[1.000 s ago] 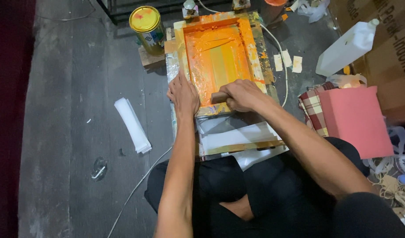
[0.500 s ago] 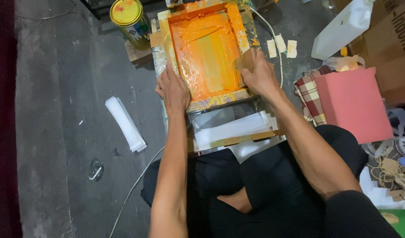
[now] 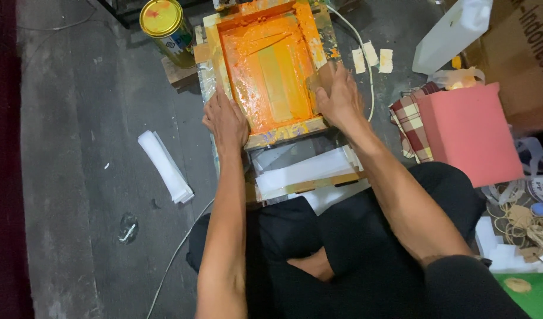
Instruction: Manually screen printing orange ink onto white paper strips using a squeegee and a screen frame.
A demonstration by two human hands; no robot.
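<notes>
A wooden screen frame (image 3: 283, 128) lies on the floor in front of me, its mesh smeared with orange ink (image 3: 265, 77). My left hand (image 3: 226, 121) lies over the frame's near left corner with its fingers along the left rail. At the right rail, my right hand (image 3: 341, 97) is closed on the frame, and a brown wooden block (image 3: 320, 77) sits under its fingertips. White sheets (image 3: 304, 171) on a board show just below the frame's near edge, above my crossed legs.
A yellow-lidded paint can (image 3: 165, 26) stands at the far left of the frame. A folded white stack (image 3: 165, 166) and a thin cable (image 3: 177, 251) lie on the grey floor to the left. To the right are a pink block (image 3: 469, 133), plaid cloth (image 3: 407, 121), a white jug (image 3: 454, 32) and a cardboard box (image 3: 519, 53).
My right hand left the frame's near edge, where it held a wooden bar, and went to the right rail. The white sheets under the frame's near end have come into view.
</notes>
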